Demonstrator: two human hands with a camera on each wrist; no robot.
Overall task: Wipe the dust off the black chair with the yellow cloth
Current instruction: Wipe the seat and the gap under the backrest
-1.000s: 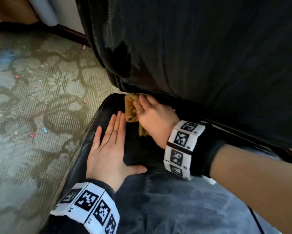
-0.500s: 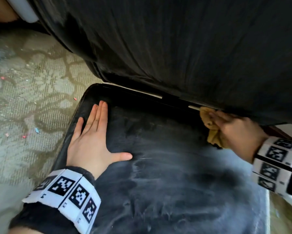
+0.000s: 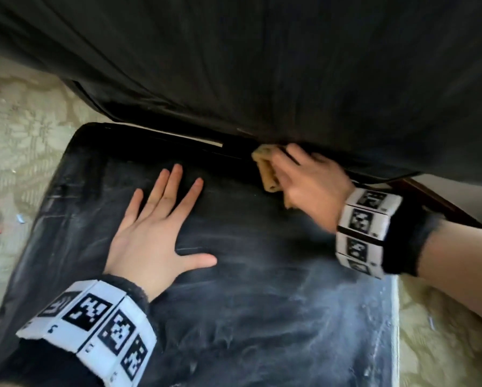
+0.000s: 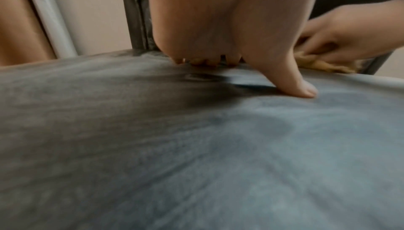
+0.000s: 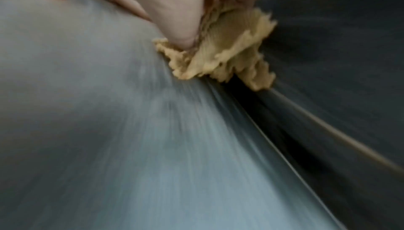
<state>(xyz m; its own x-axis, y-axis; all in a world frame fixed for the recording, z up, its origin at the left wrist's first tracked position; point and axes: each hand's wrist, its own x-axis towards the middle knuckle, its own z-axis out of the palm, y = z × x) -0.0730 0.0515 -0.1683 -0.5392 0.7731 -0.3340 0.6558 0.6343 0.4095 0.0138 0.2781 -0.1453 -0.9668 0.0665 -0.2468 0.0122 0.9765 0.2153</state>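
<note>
The black chair seat (image 3: 248, 289) fills the lower head view, streaked grey with dust toward the near right. Its dark backrest (image 3: 262, 65) rises across the top. My right hand (image 3: 304, 180) grips the bunched yellow cloth (image 3: 266, 169) and presses it into the crease where seat meets backrest, right of centre. The right wrist view shows the cloth (image 5: 229, 55) held by the fingers against the seat, blurred by motion. My left hand (image 3: 156, 227) lies flat on the seat with fingers spread; its thumb (image 4: 295, 81) touches the dusty surface.
Patterned carpet (image 3: 16, 163) with small coloured bits lies left of the chair, and more carpet (image 3: 443, 344) shows at the lower right. A dark wooden edge (image 3: 435, 202) sits behind my right wrist. A pale wall and white pole (image 4: 50, 17) stand beyond the seat.
My right hand with the cloth swept right along the crease from the back left corner, then came back a little leftward. My left hand stayed flat and spread its fingers.
</note>
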